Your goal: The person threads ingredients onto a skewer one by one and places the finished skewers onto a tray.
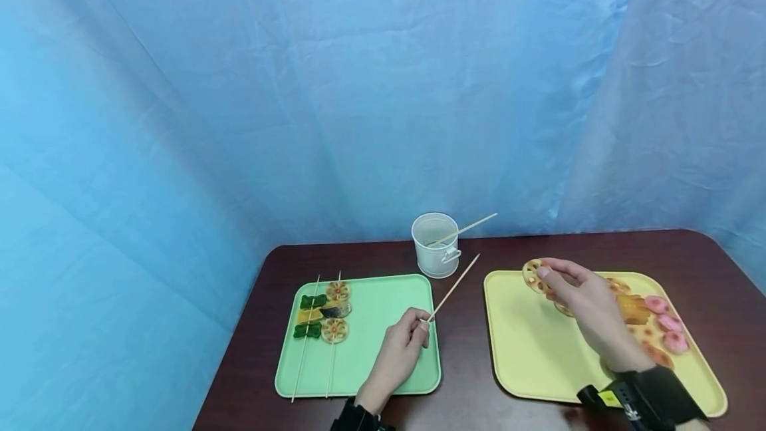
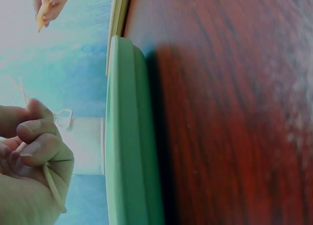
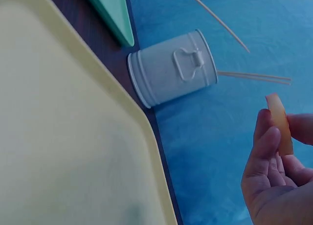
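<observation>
In the head view my left hand (image 1: 397, 351) grips a thin wooden skewer (image 1: 456, 286) over the right part of the green tray (image 1: 377, 304). The bare skewer slants up and to the right. My right hand (image 1: 589, 314), above the yellow tray (image 1: 526, 351), pinches a lotus root slice (image 1: 530, 275) between thumb and fingers. Seen edge-on in the right wrist view, the slice (image 3: 279, 124) stands clear of the tray. Curled fingers (image 2: 41, 149) hold the skewer in the left wrist view. The skewer's tip and the slice are apart.
Two loaded skewers lie on the green tray: one with green and yellow pieces (image 1: 309, 316), one with lotus slices and a dark-edged piece (image 1: 336, 310). A white bucket (image 1: 437, 261) behind holds sticks. Pink pieces (image 1: 667, 323) and ridged yellow pieces (image 1: 633, 309) lie on the yellow tray.
</observation>
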The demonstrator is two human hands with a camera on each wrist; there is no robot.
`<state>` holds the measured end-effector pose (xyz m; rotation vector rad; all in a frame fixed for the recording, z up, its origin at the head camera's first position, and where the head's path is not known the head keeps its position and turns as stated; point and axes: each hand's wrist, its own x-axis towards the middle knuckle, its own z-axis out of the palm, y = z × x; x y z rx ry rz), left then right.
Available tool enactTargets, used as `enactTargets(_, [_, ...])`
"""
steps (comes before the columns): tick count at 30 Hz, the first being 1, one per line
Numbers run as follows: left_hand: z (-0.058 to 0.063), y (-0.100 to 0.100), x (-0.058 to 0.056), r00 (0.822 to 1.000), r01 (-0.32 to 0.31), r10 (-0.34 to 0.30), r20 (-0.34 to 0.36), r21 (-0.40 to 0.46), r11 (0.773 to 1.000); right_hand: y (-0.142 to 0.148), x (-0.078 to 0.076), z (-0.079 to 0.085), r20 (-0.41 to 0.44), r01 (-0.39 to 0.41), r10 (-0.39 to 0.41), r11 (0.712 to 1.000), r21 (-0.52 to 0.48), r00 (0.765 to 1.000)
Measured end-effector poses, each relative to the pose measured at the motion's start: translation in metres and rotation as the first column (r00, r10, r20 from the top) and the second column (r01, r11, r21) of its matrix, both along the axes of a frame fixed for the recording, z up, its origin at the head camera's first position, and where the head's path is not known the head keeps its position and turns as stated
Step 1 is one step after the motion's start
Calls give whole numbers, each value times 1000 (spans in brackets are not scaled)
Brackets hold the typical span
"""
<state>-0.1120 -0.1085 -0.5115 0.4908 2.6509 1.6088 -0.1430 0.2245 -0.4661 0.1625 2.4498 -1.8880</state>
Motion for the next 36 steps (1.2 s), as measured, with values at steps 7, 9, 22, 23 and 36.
enactTargets(7, [0, 3, 4, 999, 34, -35, 30, 37, 999, -9, -6, 1, -7, 2, -4, 960, -279, 1000])
enactTargets(9, [0, 4, 4, 999, 41, -41, 22, 32, 999, -11, -7, 0, -22, -13, 4, 927, -374, 1000])
enactTargets(22, [1, 9, 6, 996, 85, -85, 13, 39, 996, -18, -8, -3, -49, -67, 48, 827, -558, 998])
enactTargets(23, [0, 9, 6, 996, 84, -85, 14, 40, 996, -18, -8, -3, -52, -68, 47, 826, -560, 998])
enactTargets(36, [-4, 10, 6, 996, 82, -83, 31, 34, 996, -23, -5, -3, -67, -67, 40, 880, -469, 997])
